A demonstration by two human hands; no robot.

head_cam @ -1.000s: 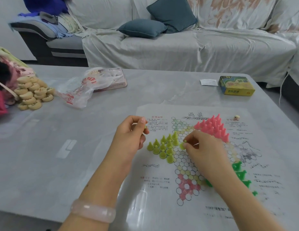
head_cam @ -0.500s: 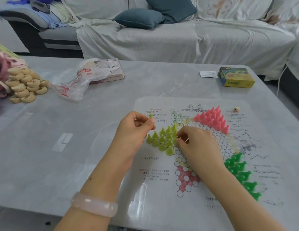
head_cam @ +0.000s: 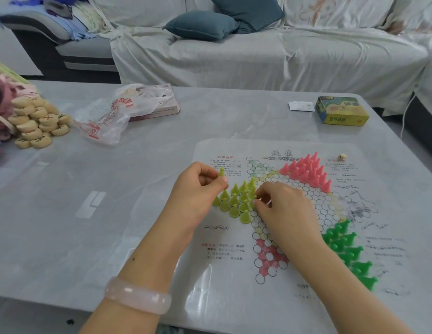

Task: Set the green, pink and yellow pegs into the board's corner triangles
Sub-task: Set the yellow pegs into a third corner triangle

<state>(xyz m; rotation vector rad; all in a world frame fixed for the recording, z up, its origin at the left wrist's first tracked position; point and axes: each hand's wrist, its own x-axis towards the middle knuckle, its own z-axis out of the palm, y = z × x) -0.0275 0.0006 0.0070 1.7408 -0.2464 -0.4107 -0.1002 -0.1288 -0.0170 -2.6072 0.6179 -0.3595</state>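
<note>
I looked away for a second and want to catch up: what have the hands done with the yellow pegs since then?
The left hand has lifted its pinched yellow peg so the tip shows above the fingers, keeping its grip. The right hand has slid slightly left along the yellow triangle, fingertips pinching a peg at its edge. The pink pegs and green pegs stand as before.

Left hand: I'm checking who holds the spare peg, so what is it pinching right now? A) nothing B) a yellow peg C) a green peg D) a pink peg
B: the left hand pinches a yellow peg between thumb and fingertips, raised above the yellow cluster; the pink pegs and green pegs stand on the board, away from it.
</note>
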